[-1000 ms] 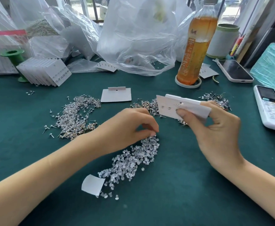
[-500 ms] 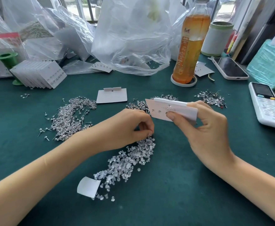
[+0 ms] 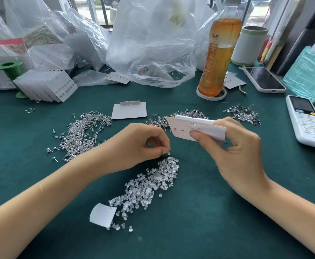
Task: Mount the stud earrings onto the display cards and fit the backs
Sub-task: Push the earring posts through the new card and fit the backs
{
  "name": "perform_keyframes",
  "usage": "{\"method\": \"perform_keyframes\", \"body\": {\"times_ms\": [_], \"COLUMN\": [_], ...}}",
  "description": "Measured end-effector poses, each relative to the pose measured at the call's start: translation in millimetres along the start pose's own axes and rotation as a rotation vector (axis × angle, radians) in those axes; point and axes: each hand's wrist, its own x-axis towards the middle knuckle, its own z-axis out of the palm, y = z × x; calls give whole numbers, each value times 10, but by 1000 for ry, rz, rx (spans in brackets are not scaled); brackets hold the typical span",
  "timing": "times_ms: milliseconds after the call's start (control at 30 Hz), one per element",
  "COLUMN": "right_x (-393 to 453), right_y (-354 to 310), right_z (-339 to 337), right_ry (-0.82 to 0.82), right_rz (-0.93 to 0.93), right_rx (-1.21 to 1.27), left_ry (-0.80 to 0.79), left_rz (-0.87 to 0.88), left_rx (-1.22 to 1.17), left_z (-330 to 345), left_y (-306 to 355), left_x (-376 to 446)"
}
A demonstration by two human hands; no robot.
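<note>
Surface: dark green tabletop, felt-looking, pretty cluttered.
Room: window with bars at the back, clear plastic bags heaped along the far edge.
Right hand: gripping a small stack of white display cards, thumb pressed on the front face, a couple of studs already seated near the thumb.
Left hand: fingers curled, thumb and forefinger pinching right at the top end of the clear backs pile; too small to tell if one is actually pinched.
Studs: big loose stud pile left of the left hand, smaller scatter behind the cards.
Spare card: flat on the felt, beyond the left hand.
Finished cards: fanned stack at far left.
Writing: tea bottle has an orange label with print, not readable. Remote and phone on the right, nothing legible either.
</note>
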Motion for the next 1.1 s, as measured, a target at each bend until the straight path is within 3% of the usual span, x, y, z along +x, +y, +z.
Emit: {"method": "perform_keyframes", "body": {"times_ms": [167,767,967,1100], "right_x": [-1,-9,-3,-12], "right_y": [-8,-9,-4,-8], "right_z": [11,8,-6,-36], "right_ry": [-14,-57,-58,-133], "right_rz": [-36,-107,-321,-636], "right_rx": [-15,-20,-79,-210], "left_ry": [-13,31,88,194], "left_rz": [-15,71,54,-89], "left_rx": [-30,237,206,-127], "left_z": [-44,-38,-3,-81], "left_y": [-32,-22,-48,-47], "left_x": [-35,-65,-72,-53]}}
